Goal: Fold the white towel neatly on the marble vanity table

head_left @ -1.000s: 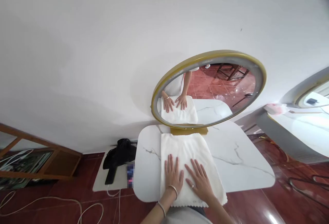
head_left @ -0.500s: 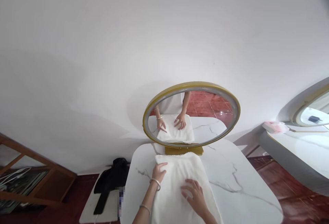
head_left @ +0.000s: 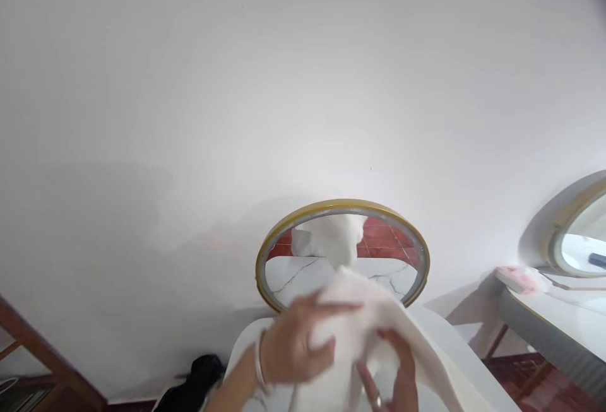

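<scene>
A white towel (head_left: 348,361) is lifted and bunched in front of me, its upper edge overlapping the lower part of the round gold-rimmed mirror (head_left: 262,254). My left hand (head_left: 298,339), blurred by motion, lies across the towel's left side. Its index finger is stretched out and its thumb stands apart. Lower right, my right hand (head_left: 395,374), with a ring, curls thumb and fingers into the cloth; some fingers are hidden. The raised towel's reflection shows in the mirror glass.
Beneath the towel is a white marble-patterned table (head_left: 440,323) against a plain wall. At right stands another table (head_left: 563,311) with a pink-and-white pack (head_left: 523,278) and a second mirror (head_left: 553,245). A black item (head_left: 192,387) and wooden shelving (head_left: 52,358) are at lower left.
The towel lay flat on the table under both hands and is now raised and crumpled. Both hands have come up with it. The view has tilted upward.
</scene>
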### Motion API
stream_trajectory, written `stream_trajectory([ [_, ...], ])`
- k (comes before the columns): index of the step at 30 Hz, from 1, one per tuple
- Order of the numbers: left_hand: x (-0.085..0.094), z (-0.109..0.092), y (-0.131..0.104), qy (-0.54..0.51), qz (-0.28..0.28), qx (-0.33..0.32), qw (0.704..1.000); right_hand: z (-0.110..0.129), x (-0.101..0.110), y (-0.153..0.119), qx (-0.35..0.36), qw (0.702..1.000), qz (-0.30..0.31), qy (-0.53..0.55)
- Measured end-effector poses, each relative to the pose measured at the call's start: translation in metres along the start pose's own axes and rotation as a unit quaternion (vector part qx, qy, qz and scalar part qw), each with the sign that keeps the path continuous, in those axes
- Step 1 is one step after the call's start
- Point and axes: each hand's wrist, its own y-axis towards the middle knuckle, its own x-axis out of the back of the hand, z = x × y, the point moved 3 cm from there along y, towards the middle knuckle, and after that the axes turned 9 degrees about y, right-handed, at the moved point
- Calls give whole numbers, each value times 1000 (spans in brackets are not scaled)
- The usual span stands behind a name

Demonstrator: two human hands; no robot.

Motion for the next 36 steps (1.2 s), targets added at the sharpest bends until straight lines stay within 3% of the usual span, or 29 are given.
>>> stream_trajectory([
  [3, 68, 13, 32, 38, -113, 37, 992, 55, -15, 97, 56, 994, 31, 86],
  [5, 94, 36, 51, 43, -169, 83, 981, 83, -31, 153, 85, 985, 37, 144],
  [7, 104, 64, 66, 64, -197, 151, 967, 101, -50, 196, 129, 982, 9, 136],
  [10, 98, 99, 77, 184, -238, 244, 922, 109, -84, 229, 256, 966, 4, -30],
  [11, 92, 104, 78, 236, -259, 246, 904, 108, -95, 234, 289, 953, 14, -86],
  [13, 75, 103, 82, 320, -281, 186, 886, 100, -110, 240, 330, 929, 39, -162],
  [17, 39, 88, 95, 385, -207, 25, 899, 84, -110, 245, 367, 907, 28, -205],
  [23, 11, 68, 153, 391, -240, -42, 888, 48, -62, 249, 320, 923, -79, -196],
  [26, -9, 53, 193, 363, -203, -78, 906, 28, -31, 235, 276, 937, -152, -153],
  [28, -19, 42, 213, 346, -181, -82, 917, 21, -18, 224, 267, 942, -161, -121],
  [32, -15, 34, 225, 306, -207, -22, 929, 22, -21, 221, 266, 952, -92, -123],
  [36, 10, 53, 194, 304, -207, 51, 928, 34, -48, 237, 296, 941, -19, -164],
])
